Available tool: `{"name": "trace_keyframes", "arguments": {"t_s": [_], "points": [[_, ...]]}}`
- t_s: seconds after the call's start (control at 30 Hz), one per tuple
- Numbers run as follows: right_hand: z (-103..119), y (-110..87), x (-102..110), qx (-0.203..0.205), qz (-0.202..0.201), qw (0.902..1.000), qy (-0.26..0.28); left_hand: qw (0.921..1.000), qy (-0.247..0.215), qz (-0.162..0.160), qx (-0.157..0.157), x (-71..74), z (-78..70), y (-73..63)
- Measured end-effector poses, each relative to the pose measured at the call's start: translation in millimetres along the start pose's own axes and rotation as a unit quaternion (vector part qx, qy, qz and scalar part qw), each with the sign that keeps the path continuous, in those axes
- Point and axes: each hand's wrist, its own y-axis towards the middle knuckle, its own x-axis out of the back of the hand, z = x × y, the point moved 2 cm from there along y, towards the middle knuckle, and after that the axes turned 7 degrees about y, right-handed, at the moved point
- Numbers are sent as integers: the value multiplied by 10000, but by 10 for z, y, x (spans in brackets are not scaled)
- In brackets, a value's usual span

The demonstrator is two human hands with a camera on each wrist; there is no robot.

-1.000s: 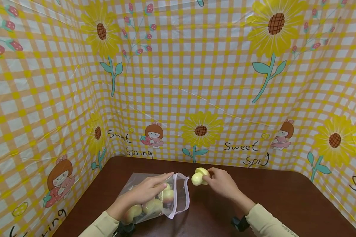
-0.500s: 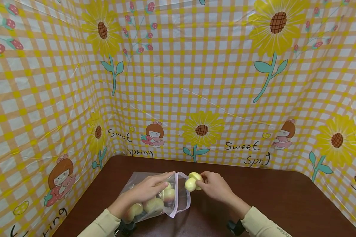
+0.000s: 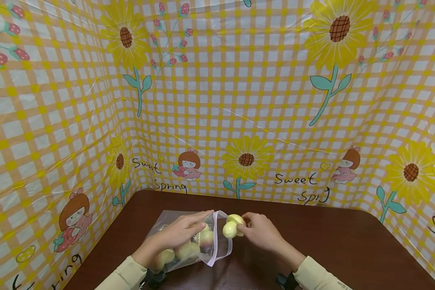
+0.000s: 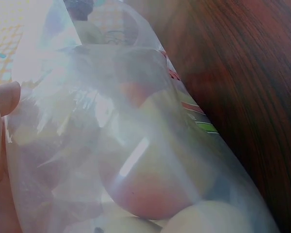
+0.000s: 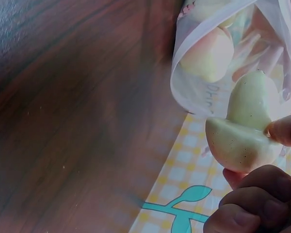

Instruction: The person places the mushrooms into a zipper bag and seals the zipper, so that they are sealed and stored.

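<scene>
My right hand (image 3: pixel 262 231) pinches a pale yellow toy mushroom (image 3: pixel 230 229) between thumb and fingers, its rounded stem pointing at the bag. The mushroom is at the mouth of a clear plastic bag (image 3: pixel 222 245) with a white-edged opening, lying on its side. My left hand (image 3: pixel 181 231) rests on top of the bag with fingers extended. Inside lie several yellow and pink peach-like fruits (image 3: pixel 188 250), partly hidden by the hand. One fruit (image 5: pixel 211 56) shows through the opening in the right wrist view, and another (image 4: pixel 155 160) through the film in the left wrist view.
A dark brown wooden table (image 3: pixel 340 245) bears the bag. Checked sunflower-print cloth (image 3: pixel 217 100) rises behind it and along both sides. A dark wrist device (image 3: pixel 286 281) sits under the right forearm, another (image 3: pixel 156 278) by the left.
My right hand has moved left and slightly down, bringing the mushroom from beside the bag to its opening. My left hand and the bag have stayed almost still.
</scene>
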Motion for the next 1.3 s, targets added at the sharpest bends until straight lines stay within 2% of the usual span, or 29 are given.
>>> {"name": "trace_keyframes", "arguments": {"t_s": [0.5, 1.0, 1.3], "points": [[116, -56, -127, 296, 94, 9995, 74, 10000, 24, 10, 22, -11, 21, 11], [106, -27, -333, 751, 325, 9966, -16, 9998, 147, -12, -109, -33, -5, 41], [124, -6, -433, 805, 328, 9961, 159, 10000, 58, 16, -49, -29, -36, 36]]}}
